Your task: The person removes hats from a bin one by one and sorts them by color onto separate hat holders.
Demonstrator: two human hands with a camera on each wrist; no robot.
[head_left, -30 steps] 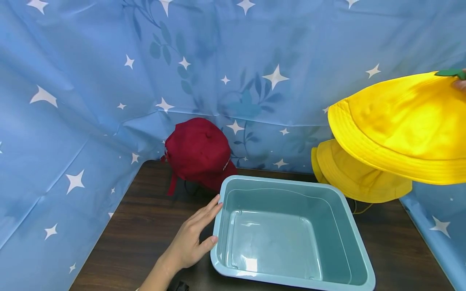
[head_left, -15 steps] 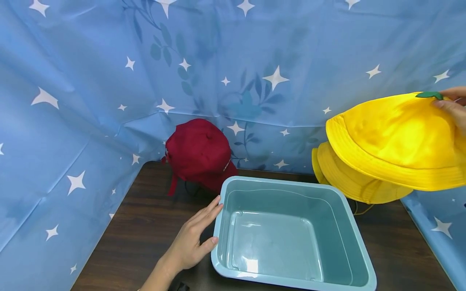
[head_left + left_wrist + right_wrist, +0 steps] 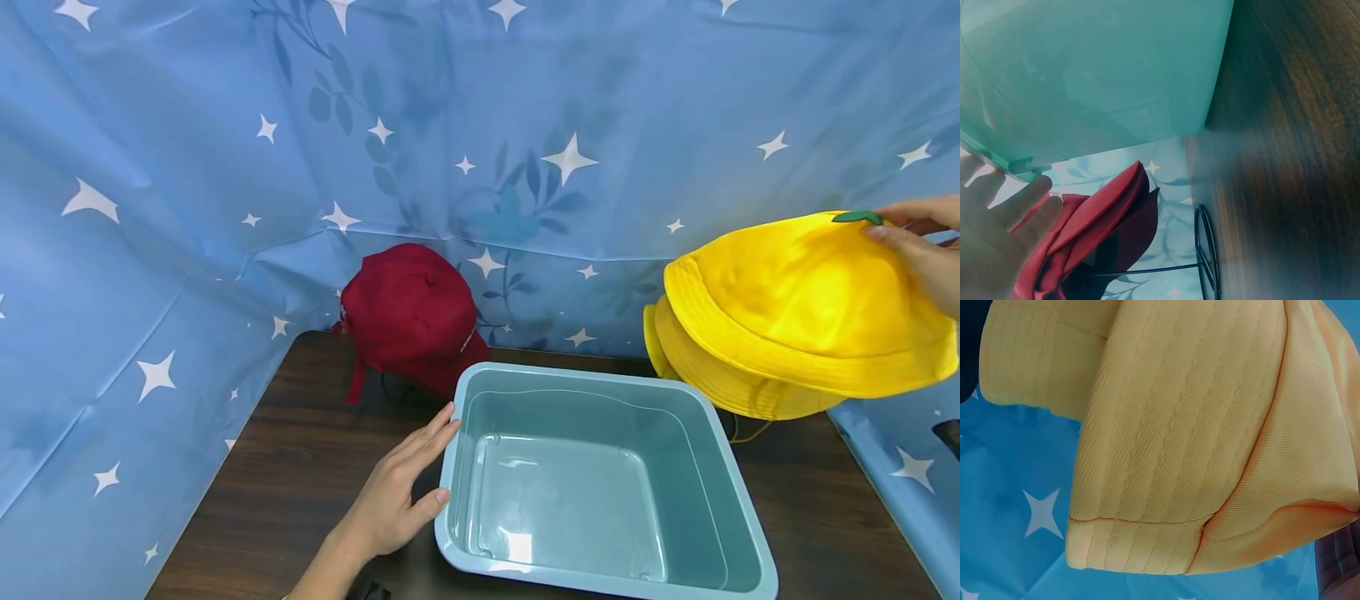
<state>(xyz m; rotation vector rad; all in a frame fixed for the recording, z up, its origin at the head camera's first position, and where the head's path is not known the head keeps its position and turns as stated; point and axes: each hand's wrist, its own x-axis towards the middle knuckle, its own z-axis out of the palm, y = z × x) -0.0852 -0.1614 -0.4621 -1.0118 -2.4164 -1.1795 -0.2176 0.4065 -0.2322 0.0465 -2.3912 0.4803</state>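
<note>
My right hand (image 3: 926, 254) pinches a yellow bucket hat (image 3: 810, 304) at the top of its crown, beside a small green leaf (image 3: 857, 217). That hat is tilted, its brim overlapping a second yellow hat (image 3: 738, 387) at the back right; whether they touch I cannot tell. In the right wrist view the held hat (image 3: 1172, 425) fills the middle, with part of the hand (image 3: 1340, 569) at the right edge. My left hand (image 3: 393, 492) rests with straight fingers against the left rim of a light blue plastic basin (image 3: 592, 374). Nothing lies in the basin.
A red cap (image 3: 408, 312) stands at the back left, behind the basin. Beneath it the left wrist view shows a black wire stand (image 3: 1207, 256). The dark wooden table (image 3: 262, 500) meets a blue star-patterned cloth (image 3: 450, 108) behind.
My right hand has come into view from the right, moving the held yellow hat down and left, over the second hat. The left hand and basin stay put.
</note>
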